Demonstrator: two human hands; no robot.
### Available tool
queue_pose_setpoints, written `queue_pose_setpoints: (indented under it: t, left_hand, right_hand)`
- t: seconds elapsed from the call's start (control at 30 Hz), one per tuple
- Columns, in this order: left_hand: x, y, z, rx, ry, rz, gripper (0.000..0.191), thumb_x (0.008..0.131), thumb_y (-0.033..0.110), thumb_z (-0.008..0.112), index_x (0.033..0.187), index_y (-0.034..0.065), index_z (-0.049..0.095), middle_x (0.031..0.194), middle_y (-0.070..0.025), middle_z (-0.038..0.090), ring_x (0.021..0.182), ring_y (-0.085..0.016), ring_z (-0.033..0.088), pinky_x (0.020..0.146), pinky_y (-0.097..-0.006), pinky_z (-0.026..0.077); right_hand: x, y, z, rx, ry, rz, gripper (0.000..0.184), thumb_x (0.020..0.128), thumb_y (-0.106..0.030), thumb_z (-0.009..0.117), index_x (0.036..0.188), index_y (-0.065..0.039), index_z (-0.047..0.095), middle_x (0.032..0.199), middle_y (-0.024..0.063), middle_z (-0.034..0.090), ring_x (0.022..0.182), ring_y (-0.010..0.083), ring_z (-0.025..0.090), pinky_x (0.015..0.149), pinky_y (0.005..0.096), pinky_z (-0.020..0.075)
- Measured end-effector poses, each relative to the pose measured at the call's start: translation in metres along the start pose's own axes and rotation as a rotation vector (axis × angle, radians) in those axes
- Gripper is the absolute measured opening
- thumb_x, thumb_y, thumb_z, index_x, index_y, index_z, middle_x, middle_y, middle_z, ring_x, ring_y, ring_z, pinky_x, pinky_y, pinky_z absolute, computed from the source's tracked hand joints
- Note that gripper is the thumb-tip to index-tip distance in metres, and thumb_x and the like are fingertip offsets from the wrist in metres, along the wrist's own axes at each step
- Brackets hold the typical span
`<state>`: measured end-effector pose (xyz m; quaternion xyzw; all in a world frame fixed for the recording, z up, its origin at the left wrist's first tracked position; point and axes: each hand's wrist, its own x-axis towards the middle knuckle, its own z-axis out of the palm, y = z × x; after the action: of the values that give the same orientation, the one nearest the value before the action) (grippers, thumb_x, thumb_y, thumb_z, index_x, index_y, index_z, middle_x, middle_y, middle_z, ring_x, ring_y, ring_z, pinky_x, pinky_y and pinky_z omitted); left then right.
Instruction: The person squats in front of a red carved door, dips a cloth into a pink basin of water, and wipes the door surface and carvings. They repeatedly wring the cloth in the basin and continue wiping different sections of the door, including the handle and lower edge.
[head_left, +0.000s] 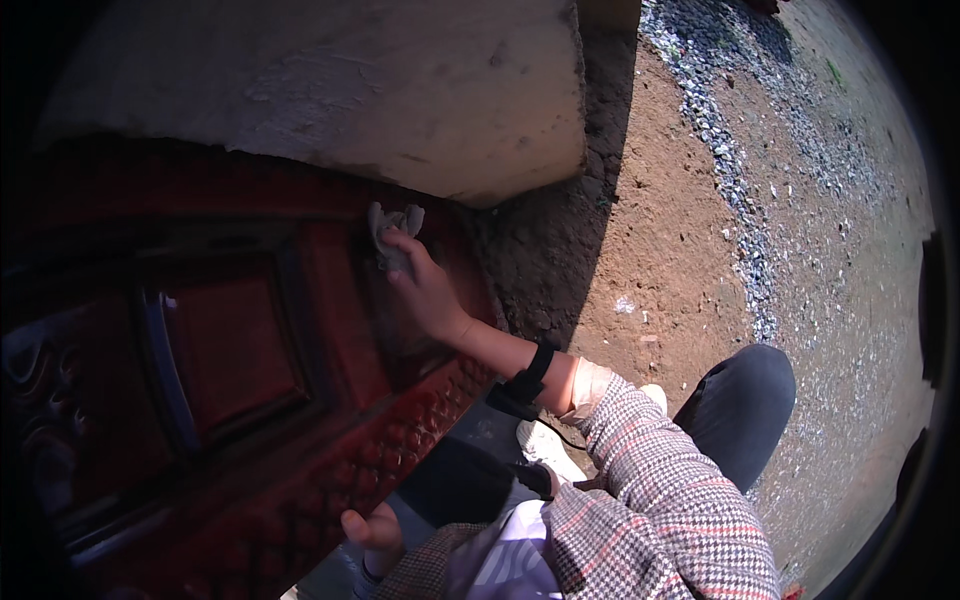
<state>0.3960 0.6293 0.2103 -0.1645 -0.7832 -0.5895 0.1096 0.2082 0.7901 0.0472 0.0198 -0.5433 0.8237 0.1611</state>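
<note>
A glossy dark red panelled door (225, 337) with raised mouldings and a studded border fills the left side. My right hand (427, 296) holds a crumpled grey cloth (397, 225) against a recessed panel near the door's end, by the pale wall. A black strap with a small device and cable is on that wrist. Lower down, my left hand (375, 531) grips the long near edge of the door, its thumb in sight and most of its fingers hidden.
A rough pale plastered wall (420, 97) rises just beyond the door. Brown dirt ground (660, 225) and a strip of grey gravel (731, 172) lie to the right. My bent knee (742, 412) and pale shoe (551, 450) are close below my right arm.
</note>
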Motion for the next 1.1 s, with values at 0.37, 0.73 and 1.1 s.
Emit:
queue_pose_setpoints:
  t: [0.37,0.73,1.1]
  left_hand:
    - [-0.011,-0.004,-0.018,0.043,0.042,-0.061,0.079,0.089,0.036,0.046,0.154,-0.0028,0.021,0.159,-0.0202,0.024,0.145,-0.034,0.028,0.121,-0.0457,0.020]
    - [0.013,0.015,0.011,-0.091,0.002,-0.121,0.082,0.086,0.042,0.049,0.152,-0.0004,0.025,0.159,-0.0173,0.025,0.146,-0.032,0.024,0.122,-0.0440,0.016]
    - [0.006,0.007,0.005,-0.010,0.104,0.038,0.076,0.092,0.026,0.049,0.155,-0.0020,0.017,0.161,-0.0225,0.021,0.146,-0.036,0.029,0.122,-0.0482,0.023]
  right_hand:
    - [0.024,0.134,-0.038,-0.571,0.246,0.812,0.065,0.096,-0.044,0.059,0.143,-0.005,0.039,0.148,0.0295,0.037,0.129,0.0490,0.046,0.103,0.0469,0.0443]
    - [0.043,0.000,0.011,-0.342,0.158,0.078,0.041,0.092,-0.001,0.052,0.132,-0.007,0.048,0.136,0.0241,0.051,0.121,0.0463,0.052,0.095,0.0466,0.0480]
    - [-0.033,0.058,-0.034,-0.439,0.213,0.495,0.051,0.104,-0.046,0.044,0.130,-0.003,0.053,0.122,0.0221,0.061,0.116,0.0325,0.058,0.100,0.0366,0.0429]
